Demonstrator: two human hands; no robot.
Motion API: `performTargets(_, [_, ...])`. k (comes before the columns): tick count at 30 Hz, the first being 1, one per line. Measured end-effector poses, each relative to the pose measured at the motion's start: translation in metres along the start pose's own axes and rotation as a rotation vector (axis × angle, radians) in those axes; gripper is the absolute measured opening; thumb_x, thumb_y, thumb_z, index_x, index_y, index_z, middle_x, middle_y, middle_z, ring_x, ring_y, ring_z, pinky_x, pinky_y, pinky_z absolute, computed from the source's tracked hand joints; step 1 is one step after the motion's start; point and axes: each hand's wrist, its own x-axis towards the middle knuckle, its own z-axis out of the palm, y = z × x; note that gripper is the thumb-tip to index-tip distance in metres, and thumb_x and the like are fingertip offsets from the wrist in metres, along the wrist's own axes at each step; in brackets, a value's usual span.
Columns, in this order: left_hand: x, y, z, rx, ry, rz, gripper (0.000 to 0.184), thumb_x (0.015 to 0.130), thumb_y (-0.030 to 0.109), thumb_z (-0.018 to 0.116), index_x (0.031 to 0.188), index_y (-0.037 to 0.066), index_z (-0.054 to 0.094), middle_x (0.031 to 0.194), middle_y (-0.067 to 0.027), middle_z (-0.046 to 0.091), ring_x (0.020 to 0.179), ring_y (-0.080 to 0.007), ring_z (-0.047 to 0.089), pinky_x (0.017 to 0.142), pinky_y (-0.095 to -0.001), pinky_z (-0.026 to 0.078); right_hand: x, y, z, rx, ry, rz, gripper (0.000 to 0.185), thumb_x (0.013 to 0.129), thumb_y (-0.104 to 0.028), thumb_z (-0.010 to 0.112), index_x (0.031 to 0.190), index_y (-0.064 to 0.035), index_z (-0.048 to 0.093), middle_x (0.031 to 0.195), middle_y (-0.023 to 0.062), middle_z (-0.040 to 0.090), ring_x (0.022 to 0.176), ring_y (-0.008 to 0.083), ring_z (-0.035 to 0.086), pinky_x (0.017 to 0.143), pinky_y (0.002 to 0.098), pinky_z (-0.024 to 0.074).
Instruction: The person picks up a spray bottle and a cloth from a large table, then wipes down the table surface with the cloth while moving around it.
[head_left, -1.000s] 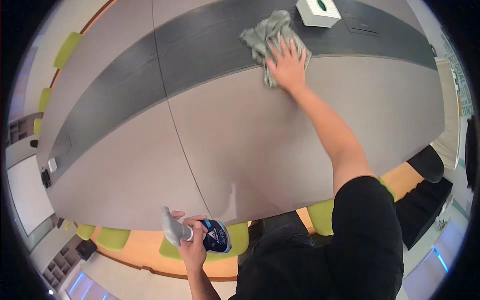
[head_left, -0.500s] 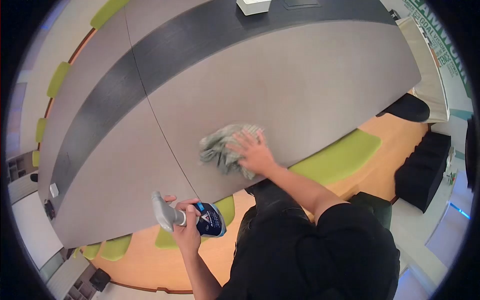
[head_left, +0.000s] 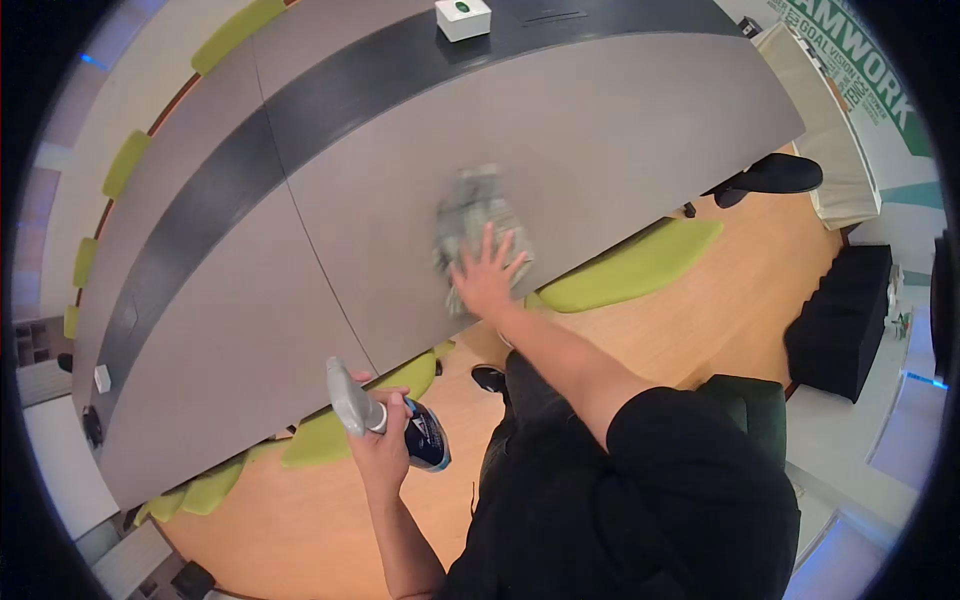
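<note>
My right hand lies on a grey-green cloth with its fingers spread, pressing it to the brown-grey tabletop close to the near edge. The cloth is crumpled and somewhat blurred. Below and to the left, my left hand is wrapped round the neck of a spray bottle with a grey spray head and a dark blue label. The bottle is tilted and held off the table, beside its near edge.
A white tissue box stands on the table's dark band. Green chairs line both long sides. A black chair is by the right end, and a black-draped block stands at the right.
My right hand and the cloth have come from the dark band back to the near side of the table. The view has shifted. My left hand still holds the bottle.
</note>
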Motion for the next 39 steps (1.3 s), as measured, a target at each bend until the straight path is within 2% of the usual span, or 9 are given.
performTargets(5, [-0.004, 0.005, 0.028, -0.016, -0.062, 0.022, 0.044, 0.11, 0.004, 0.067, 0.149, 0.001, 0.045, 0.09, -0.0056, 0.068, 0.085, -0.0145, 0.071, 0.085, -0.0329, 0.057, 0.0, 0.005, -0.008, -0.117, -0.187, -0.456, 0.083, 0.109, -0.068, 0.051, 0.178, -0.0505, 0.01, 0.189, 0.0119, -0.006, 0.171, 0.0504, -0.005, 0.127, 0.0836, 0.0028])
performTargets(14, [-0.015, 0.023, 0.097, 0.054, -0.002, 0.028, 0.045, 0.111, 0.004, 0.067, 0.15, 0.003, 0.045, 0.09, -0.0052, 0.068, 0.089, -0.0159, 0.072, 0.094, -0.0352, 0.058, 0.167, 0.22, -0.129, -0.047, -0.342, 0.462, 0.083, 0.111, -0.078, 0.031, 0.177, -0.0492, -0.009, 0.186, 0.0171, -0.022, 0.167, 0.0585, -0.016, 0.124, 0.088, 0.0038])
performTargets(17, [-0.013, 0.028, 0.13, 0.113, 0.089, 0.022, 0.048, 0.111, 0.004, 0.066, 0.153, 0.003, 0.043, 0.091, -0.0055, 0.067, 0.1, -0.0174, 0.073, 0.095, -0.0358, 0.057, 0.201, 0.309, -0.155, 0.006, -0.269, 0.545, 0.082, 0.112, -0.076, 0.031, 0.178, -0.0472, -0.008, 0.186, 0.0182, -0.021, 0.166, 0.0604, -0.013, 0.123, 0.089, 0.0034])
performTargets(21, [-0.009, 0.054, 0.192, 0.132, 0.152, 0.002, 0.045, 0.111, 0.001, 0.062, 0.152, 0.003, 0.043, 0.09, -0.0051, 0.065, 0.104, -0.019, 0.072, 0.097, -0.0354, 0.055, 0.233, 0.368, -0.137, -0.128, -0.038, 0.221, 0.08, 0.113, -0.074, 0.031, 0.18, -0.0437, -0.002, 0.187, 0.0205, -0.01, 0.166, 0.0624, -0.011, 0.122, 0.089, 0.0025])
performTargets(25, [0.006, 0.074, 0.274, 0.17, 0.14, 0.038, 0.042, 0.113, 0.002, 0.06, 0.15, 0.004, 0.042, 0.09, -0.0049, 0.064, 0.1, -0.0174, 0.069, 0.095, -0.0351, 0.054, 0.23, 0.36, -0.131, -0.119, 0.084, -0.329, 0.08, 0.109, -0.064, 0.055, 0.178, -0.0463, 0.019, 0.188, 0.016, 0.007, 0.168, 0.0593, 0.003, 0.126, 0.0861, 0.0063])
performTargets(30, [0.03, 0.112, 0.386, 0.135, -0.04, 0.006, 0.041, 0.113, 0.004, 0.061, 0.149, 0.003, 0.041, 0.087, -0.0048, 0.063, 0.104, -0.0205, 0.071, 0.095, -0.0372, 0.054, 0.191, 0.43, -0.158, 0.004, -0.137, -0.995, 0.076, 0.106, -0.055, 0.064, 0.174, -0.0529, 0.029, 0.188, -0.0018, 0.019, 0.173, 0.0365, 0.015, 0.136, 0.0719, 0.0099])
performTargets(31, [0.03, 0.119, 0.403, 0.113, -0.076, 0.017, 0.04, 0.113, 0.003, 0.061, 0.148, 0.003, 0.042, 0.09, -0.0051, 0.064, 0.099, -0.0172, 0.069, 0.094, -0.0355, 0.054, 0.192, 0.461, -0.172, -0.027, -0.19, -0.966, 0.079, 0.103, -0.051, 0.068, 0.173, -0.0541, 0.031, 0.187, -0.0078, 0.021, 0.173, 0.0291, 0.017, 0.138, 0.0674, 0.0105])
performTargets(35, [0.037, 0.127, 0.436, 0.108, -0.153, 0.002, 0.04, 0.112, 0.002, 0.062, 0.146, 0.002, 0.042, 0.092, -0.0065, 0.067, 0.095, -0.0131, 0.068, 0.09, -0.0325, 0.054, 0.218, 0.597, -0.226, -0.114, 0.032, -0.425, 0.073, 0.104, -0.046, 0.068, 0.171, -0.0532, 0.038, 0.186, -0.0028, 0.025, 0.173, 0.0329, 0.017, 0.135, 0.0699, 0.0144])
performTargets(39, [0.052, 0.122, 0.467, 0.086, -0.161, -0.046, 0.044, 0.109, 0.005, 0.069, 0.146, 0.003, 0.045, 0.09, -0.0047, 0.068, 0.089, -0.0117, 0.069, 0.082, -0.0308, 0.055, 0.236, 0.644, -0.191, -0.306, 0.205, 0.12, 0.059, 0.108, -0.052, 0.06, 0.164, -0.0328, 0.057, 0.186, 0.0053, 0.025, 0.171, 0.0402, 0.016, 0.131, 0.0752, 0.0138])
